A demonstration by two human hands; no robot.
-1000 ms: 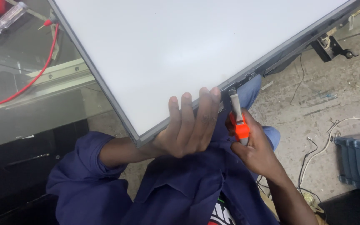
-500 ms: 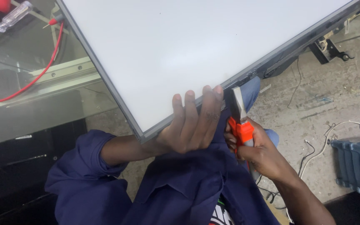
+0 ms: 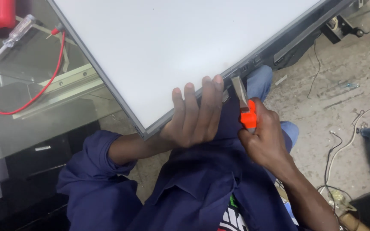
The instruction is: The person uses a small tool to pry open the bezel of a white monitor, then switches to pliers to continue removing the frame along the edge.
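Head view shows the left hand (image 3: 191,119) spread flat, fingers curled over the near edge of the large white flat panel with a dark frame (image 3: 185,47), steadying it above the lap. Right of that hand, the right hand (image 3: 264,137) grips an orange-handled tool with a flat metal blade (image 3: 243,102), its tip at the panel's frame edge. Prying at that edge seems in hand; more gentle leverage looks needed. Left of the panel, a red wire (image 3: 43,92) lies on the glass bench (image 3: 31,124).

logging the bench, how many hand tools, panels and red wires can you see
hand tools: 2, the orange-handled tool in the right hand and a clear-handled screwdriver
white panels: 1, left hand gripping its edge
red wires: 1
total: 4
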